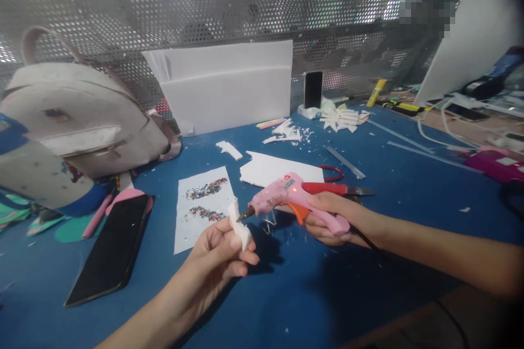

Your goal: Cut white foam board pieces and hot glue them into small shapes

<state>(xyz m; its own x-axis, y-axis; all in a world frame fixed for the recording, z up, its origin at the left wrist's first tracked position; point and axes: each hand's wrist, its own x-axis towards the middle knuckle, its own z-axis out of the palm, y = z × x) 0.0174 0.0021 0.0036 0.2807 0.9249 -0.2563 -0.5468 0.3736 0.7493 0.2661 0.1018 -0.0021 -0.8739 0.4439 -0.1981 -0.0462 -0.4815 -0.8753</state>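
Between the thumb and fingers of my left hand (221, 248) is a small white foam piece (240, 227), held upright over the table. My right hand (333, 218) grips a pink hot glue gun (282, 193) by its handle, near the orange trigger. The metal nozzle of the gun is at the foam piece, touching it or very close. Behind my left hand lies a white paper sheet (184, 237) with two strips of multicoloured glitter. A larger white foam board piece (278, 166) lies beyond the glue gun, beside a red-handled craft knife (327, 188).
The blue table (295, 311) also bears a dark tablet (110, 251) and a pale backpack (73, 103) at left. Foam scraps (286, 131), cut foam sticks (341, 118) and a propped phone (313, 90) stand farther back. Clear glue sticks (346, 162) lie at right. A cord trails from the gun.
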